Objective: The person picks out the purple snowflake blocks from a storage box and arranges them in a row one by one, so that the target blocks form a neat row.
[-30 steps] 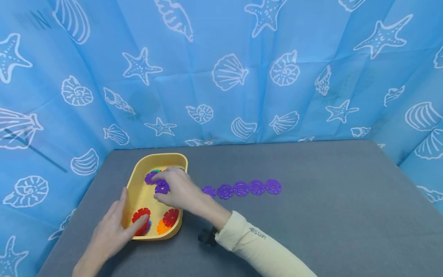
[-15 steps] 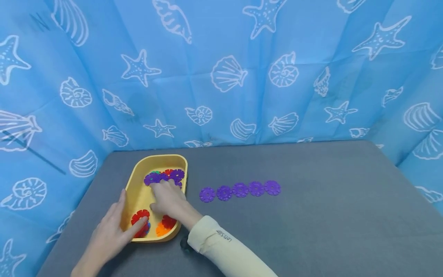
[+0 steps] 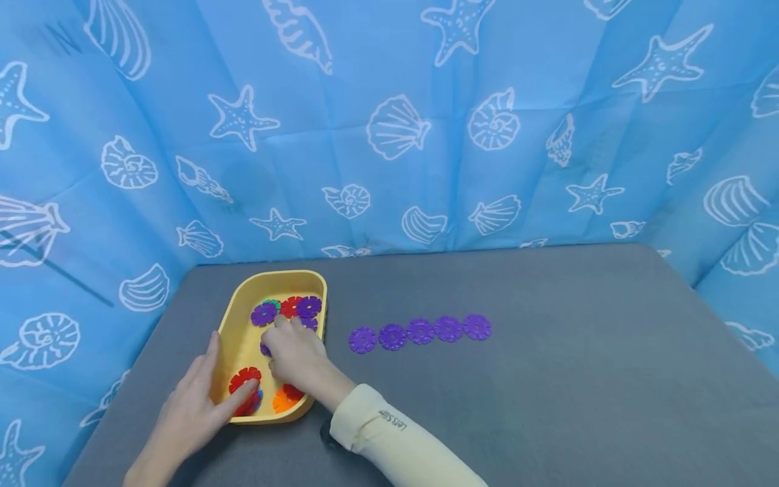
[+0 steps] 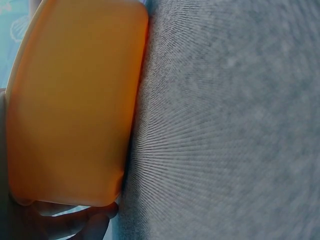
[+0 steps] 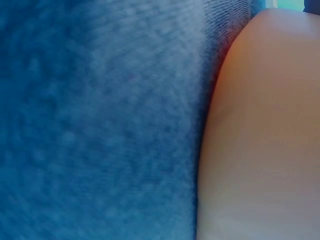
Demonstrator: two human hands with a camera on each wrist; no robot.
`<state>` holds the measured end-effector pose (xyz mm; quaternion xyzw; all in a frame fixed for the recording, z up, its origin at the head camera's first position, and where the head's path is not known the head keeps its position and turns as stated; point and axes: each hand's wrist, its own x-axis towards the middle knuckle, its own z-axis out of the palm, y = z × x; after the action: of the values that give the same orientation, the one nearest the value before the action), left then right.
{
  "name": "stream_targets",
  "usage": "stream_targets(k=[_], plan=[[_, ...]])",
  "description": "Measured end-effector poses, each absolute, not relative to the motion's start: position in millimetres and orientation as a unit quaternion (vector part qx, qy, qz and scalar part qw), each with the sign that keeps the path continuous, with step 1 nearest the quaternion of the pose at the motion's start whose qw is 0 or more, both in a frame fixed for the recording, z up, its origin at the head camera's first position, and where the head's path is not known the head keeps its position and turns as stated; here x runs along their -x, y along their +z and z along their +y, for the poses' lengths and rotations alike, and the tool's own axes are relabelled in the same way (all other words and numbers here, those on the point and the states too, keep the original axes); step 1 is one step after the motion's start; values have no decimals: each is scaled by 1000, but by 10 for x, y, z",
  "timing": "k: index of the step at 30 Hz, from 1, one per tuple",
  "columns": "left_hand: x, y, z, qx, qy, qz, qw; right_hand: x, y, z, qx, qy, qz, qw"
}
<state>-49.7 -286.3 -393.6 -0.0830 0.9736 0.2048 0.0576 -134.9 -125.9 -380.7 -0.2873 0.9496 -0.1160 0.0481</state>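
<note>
A yellow plastic bin stands on the left of the table, holding notched, flower-shaped plastic discs. My left hand grips its near left corner, with the thumb over the rim and the fingers along the outer wall. My right hand reaches down inside the bin. Its fingers pinch a purple disc, mostly hidden by the hand. Beyond it lie other purple discs and a red disc. Another red disc sits near my left thumb. The left wrist view shows the bin's outer wall.
Several purple discs form a slightly slanting row on the grey table, right of the bin. An orange disc lies in the bin's near right corner. Behind the table hangs a blue curtain with shell prints.
My right hand has gone lower into the bin, and a purple disc now shows at its fingertips, nearer me than the other purple ones. The left hand stays on the bin.
</note>
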Motion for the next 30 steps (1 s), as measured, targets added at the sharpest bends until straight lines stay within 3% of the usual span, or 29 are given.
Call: stream_targets(k=[30], plan=[[494,-3942,-2866,73,207,975,46,1333,-3795,-1278,278,-89,953,84]])
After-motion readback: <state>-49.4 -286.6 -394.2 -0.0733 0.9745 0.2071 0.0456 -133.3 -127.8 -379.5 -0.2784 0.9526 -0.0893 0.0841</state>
